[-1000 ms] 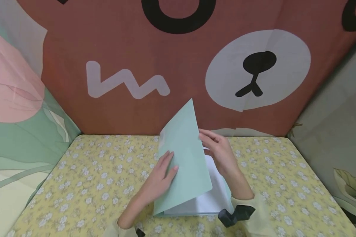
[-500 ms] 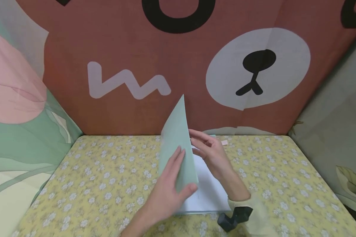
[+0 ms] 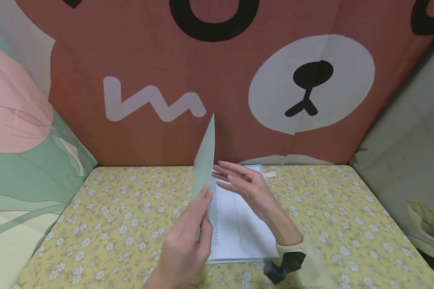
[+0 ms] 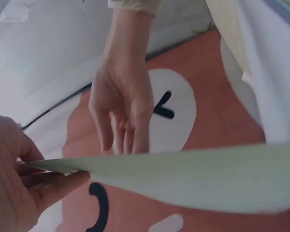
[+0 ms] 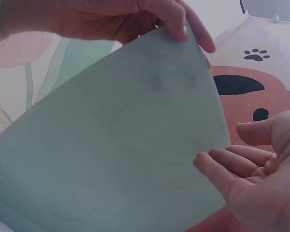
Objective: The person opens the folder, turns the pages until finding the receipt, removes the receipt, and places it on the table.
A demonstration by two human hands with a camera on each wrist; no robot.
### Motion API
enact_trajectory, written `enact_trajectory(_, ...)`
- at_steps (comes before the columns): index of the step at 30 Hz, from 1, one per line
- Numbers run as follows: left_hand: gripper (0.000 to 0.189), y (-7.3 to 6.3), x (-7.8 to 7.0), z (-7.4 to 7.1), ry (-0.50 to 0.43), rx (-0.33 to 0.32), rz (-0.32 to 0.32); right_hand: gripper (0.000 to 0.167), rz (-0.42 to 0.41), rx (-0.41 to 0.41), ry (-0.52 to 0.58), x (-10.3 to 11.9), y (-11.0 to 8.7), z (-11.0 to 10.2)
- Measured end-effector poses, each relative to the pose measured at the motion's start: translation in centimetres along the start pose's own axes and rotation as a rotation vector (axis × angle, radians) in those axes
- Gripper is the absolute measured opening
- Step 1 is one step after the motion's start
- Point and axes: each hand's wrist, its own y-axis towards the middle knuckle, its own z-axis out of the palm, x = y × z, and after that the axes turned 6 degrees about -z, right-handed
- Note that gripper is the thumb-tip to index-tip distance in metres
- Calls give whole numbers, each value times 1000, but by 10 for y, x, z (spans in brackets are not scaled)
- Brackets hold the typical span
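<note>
A booklet with a pale green cover (image 3: 205, 160) lies on the table, its cover raised nearly upright. White pages (image 3: 244, 237) with columns of small print show beneath it. My left hand (image 3: 186, 241) pinches the free edge of the cover, thumb on the inner face, as the right wrist view also shows at the cover's corner (image 5: 169, 43). My right hand (image 3: 251, 192) is over the page on the cover's inner side, palm turned toward the cover. Its fingers are loosely extended, hold nothing, and reach close to the cover's edge.
A yellow flowered cloth (image 3: 123, 216) covers the table. A small pink tab (image 3: 269, 174) sticks out from the booklet's right side near the top. Behind the table's far edge hangs a reddish-brown printed backdrop (image 3: 148, 140), with patterned curtains at both sides.
The cover has swung leftward from a slant to nearly upright, baring more page. My left hand went from flat on its outside to pinching its edge. My right hand came off the edge.
</note>
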Motion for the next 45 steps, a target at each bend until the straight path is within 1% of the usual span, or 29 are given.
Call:
enact_trajectory(2, 31, 4, 1, -5, 45, -28, 6, 44, -3, -8, -4, 1, 0, -2)
enact_trajectory(5, 31, 9, 3, -15, 112, -27, -24, 40, -15, -40, -17, 3, 0, -7)
enact_trajectory(7, 29, 12, 4, -24, 148, -15, -62, 37, -30, -67, -29, 4, 0, -12)
enact_trajectory(10, 24, 17, 6, -39, 217, 28, -149, 35, -50, -111, -55, 7, 0, -19)
enact_trajectory(12, 30, 21, 9, -51, 267, 70, -221, 35, -53, -151, -69, 9, 0, -25)
enact_trajectory(14, 38, 24, 13, -61, 340, 106, -282, 37, -54, -192, -87, 11, 0, -31)
enact_trajectory(17, 38, 27, 22, -75, 424, 164, -384, 36, -53, -248, -113, 12, 1, -41)
enact_trajectory(20, 38, 28, 36, -85, 506, 229, -487, 30, -57, -289, -147, 12, 1, -50)
enact_trajectory(22, 39, 27, 45, -90, 563, 291, -559, 27, -55, -319, -156, 11, 1, -56)
enact_trajectory(25, 40, 25, 62, -95, 653, 422, -654, 26, -53, -365, -168, 10, -1, -64)
enact_trajectory(28, 42, 18, 81, -95, 724, 563, -736, 28, -45, -409, -185, 8, -1, -72)
enact_trajectory(30, 46, 12, 97, -91, 751, 641, -769, 30, -31, -428, -226, 6, -1, -77)
enact_trajectory(32, 49, 4, 114, -87, 760, 697, -787, 32, -17, -442, -279, 3, -1, -82)
enact_trajectory(34, 52, -5, 131, -81, 754, 759, -810, 33, -4, -457, -359, -1, -1, -88)
enact_trajectory(36, 56, -13, 147, -75, 730, 838, -848, 32, 1, -467, -451, -6, -1, -94)
enact_trajectory(38, 59, -20, 158, -69, 701, 935, -891, 28, -5, -459, -621, -12, -2, -100)
enact_trajectory(40, 62, -26, 164, -63, 665, 1024, -924, 26, -2, -433, -807, -18, -2, -105)
enact_trajectory(42, 63, -30, 165, -55, 628, 1093, -936, 26, -1, -403, -977, -23, -4, -111)
enact_trajectory(43, 63, -32, 164, -50, 611, 1111, -930, 27, 4, -385, -1041, -26, -4, -114)
enact_trajectory(44, 63, -34, 161, -45, 594, 1125, -920, 29, 12, -366, -1076, -28, -5, -117)
enact_trajectory(45, 62, -35, 157, -40, 572, 1134, -911, 30, 24, -350, -1087, -30, -6, -120)
